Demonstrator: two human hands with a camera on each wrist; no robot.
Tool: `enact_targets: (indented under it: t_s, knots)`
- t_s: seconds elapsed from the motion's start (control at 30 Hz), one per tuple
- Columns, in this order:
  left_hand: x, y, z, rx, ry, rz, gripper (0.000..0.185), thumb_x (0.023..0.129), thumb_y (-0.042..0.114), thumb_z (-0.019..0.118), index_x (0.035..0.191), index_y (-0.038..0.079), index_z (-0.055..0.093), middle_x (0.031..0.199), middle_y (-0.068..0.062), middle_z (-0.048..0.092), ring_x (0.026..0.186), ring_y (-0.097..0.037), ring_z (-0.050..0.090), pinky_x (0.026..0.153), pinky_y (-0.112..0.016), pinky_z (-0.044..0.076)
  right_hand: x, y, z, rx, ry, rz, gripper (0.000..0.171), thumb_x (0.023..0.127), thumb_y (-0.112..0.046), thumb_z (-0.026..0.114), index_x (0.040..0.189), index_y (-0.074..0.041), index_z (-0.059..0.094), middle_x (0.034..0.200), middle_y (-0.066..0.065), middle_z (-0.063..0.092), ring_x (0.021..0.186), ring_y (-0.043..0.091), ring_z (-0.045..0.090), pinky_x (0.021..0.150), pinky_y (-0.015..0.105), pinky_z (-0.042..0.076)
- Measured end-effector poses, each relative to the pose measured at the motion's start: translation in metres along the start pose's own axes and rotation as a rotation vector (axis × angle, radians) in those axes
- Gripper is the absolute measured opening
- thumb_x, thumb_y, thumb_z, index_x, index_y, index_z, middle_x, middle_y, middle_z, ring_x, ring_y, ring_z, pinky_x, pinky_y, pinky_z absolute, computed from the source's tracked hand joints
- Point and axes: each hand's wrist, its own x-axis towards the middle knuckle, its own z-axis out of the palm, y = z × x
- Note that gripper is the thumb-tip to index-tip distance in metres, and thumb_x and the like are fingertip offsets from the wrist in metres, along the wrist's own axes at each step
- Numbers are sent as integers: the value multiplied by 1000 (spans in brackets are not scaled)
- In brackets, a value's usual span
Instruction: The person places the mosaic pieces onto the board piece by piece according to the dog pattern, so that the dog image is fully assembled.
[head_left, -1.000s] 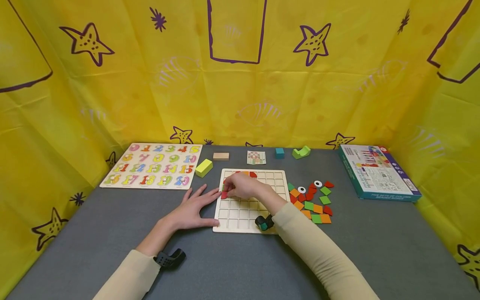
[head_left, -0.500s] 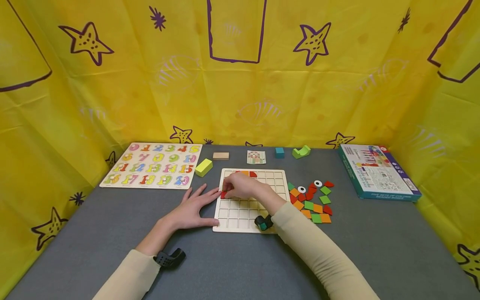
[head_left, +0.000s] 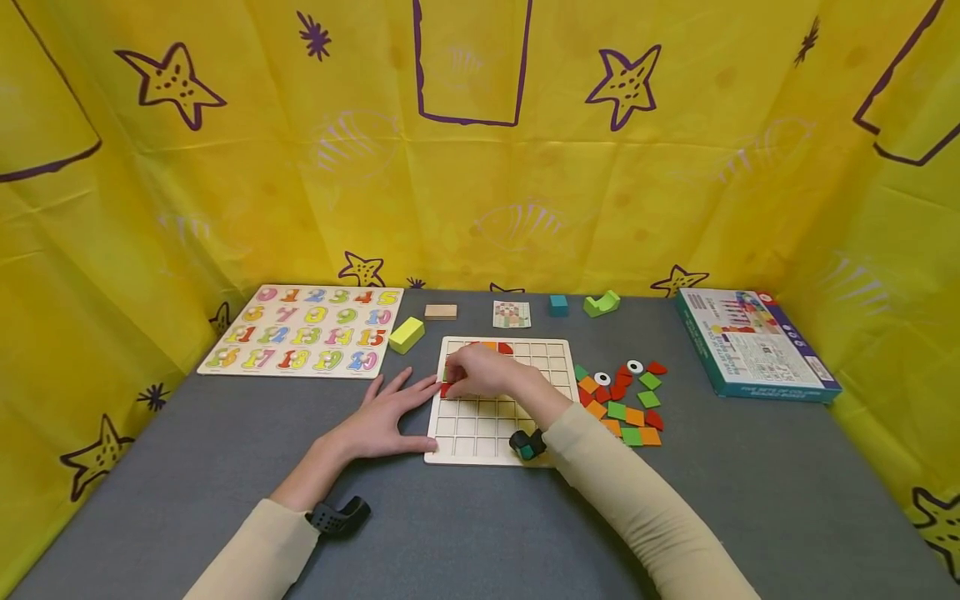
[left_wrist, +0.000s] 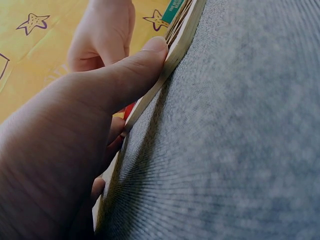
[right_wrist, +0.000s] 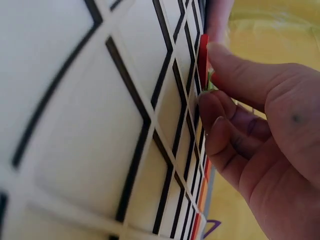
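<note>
On grey felt, right hand pinches flat red tile.

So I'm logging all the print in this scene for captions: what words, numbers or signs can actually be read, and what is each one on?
"0 1 2 3 4 5", "6 7 8 9 10", "11 12 13 14 15", "16 17 18 19 20": coloured numeral pieces in four rows on the pale wooden number puzzle board.
Teal-edged cardboard game box: print on its lid too small to read.
Small patterned card: a coloured grid, no legible text.
Wrist views: no text.
</note>
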Motion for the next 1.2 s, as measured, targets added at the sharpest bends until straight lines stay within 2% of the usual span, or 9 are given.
enact_targets:
  t_s: [0.17, 0.4, 0.7, 1.0, 1.2]
  knots:
    - [0, -1, 0, 3, -4, -2, 98, 82, 73, 67, 159, 23, 34, 163, 7, 29, 153, -34, 7, 113, -66, -6, 4, -3, 4, -15, 29, -1, 17, 91, -27, 79, 90, -12, 70, 76, -6, 62, 71, 10, 57, 69, 24, 47]
    - [0, -1, 0, 4, -8, -6, 98, 82, 73, 66, 160, 23, 34, 163, 7, 29, 153, -33, 7, 114, -65, -7, 5, -6, 2, -4, 13, 39, 13, 92, -22, 78, 90, -11, 70, 77, -4, 62, 72, 11, 56, 69, 26, 47]
    - [0, 0, -1, 0, 2, 5, 97, 82, 71, 69, 159, 21, 35, 163, 4, 30, 152, -37, 9, 112, -68, -5, 5, -1, 4, 23, 11, 31, 11, 92, -19, 78, 91, -11, 70, 79, -4, 62, 72, 11, 57, 70, 26, 47]
    - [0, 1, -1, 5, -7, -14, 98, 81, 72, 68, 160, 23, 34, 163, 6, 29, 153, -34, 7, 113, -66, -6, 4, -4, 2, -2, 16, 15, 11, 92, -19, 77, 92, -11, 70, 79, -4, 62, 74, 12, 56, 71, 26, 47]
    - [1, 1, 0, 5, -12, -18, 99, 81, 73, 67, 160, 24, 33, 163, 7, 28, 153, -34, 7, 113, -66, -7, 1, 0, -1, 52, 12, 33, 11, 92, -18, 78, 95, -11, 70, 83, -4, 64, 76, 11, 58, 74, 26, 49]
